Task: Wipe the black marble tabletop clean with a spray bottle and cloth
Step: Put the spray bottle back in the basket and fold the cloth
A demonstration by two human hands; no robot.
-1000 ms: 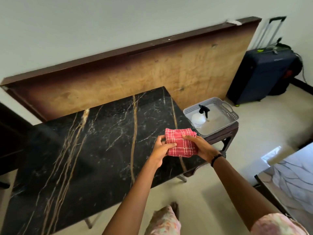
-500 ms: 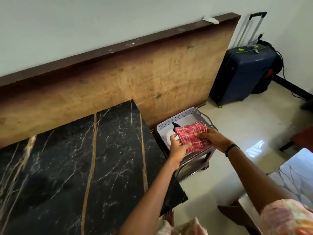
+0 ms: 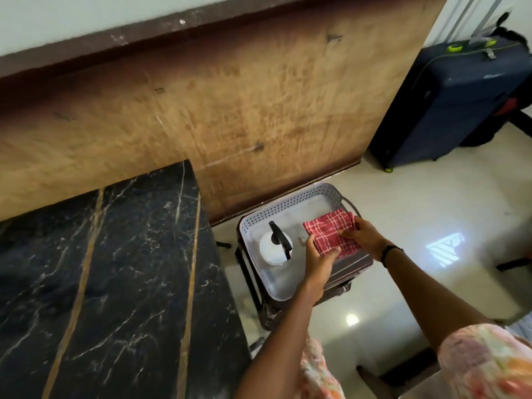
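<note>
A folded red checked cloth (image 3: 328, 231) is held over the right half of a grey perforated tray (image 3: 290, 203). My left hand (image 3: 318, 259) grips its near left edge and my right hand (image 3: 362, 236) pinches its right side. A white spray bottle with a black trigger head (image 3: 275, 247) stands in the tray's left half, just left of my left hand. The black marble tabletop (image 3: 115, 277) with gold veins fills the lower left, beside the tray.
The tray sits on a small dark stand (image 3: 342, 286) on a glossy pale floor. A large wooden board (image 3: 230, 105) leans on the wall behind. A navy suitcase (image 3: 449, 105) stands at the far right. A pale slab corner shows at lower right.
Both hands carried the cloth from over the marble top's corner rightward to above the tray. The view has followed toward the tray.
</note>
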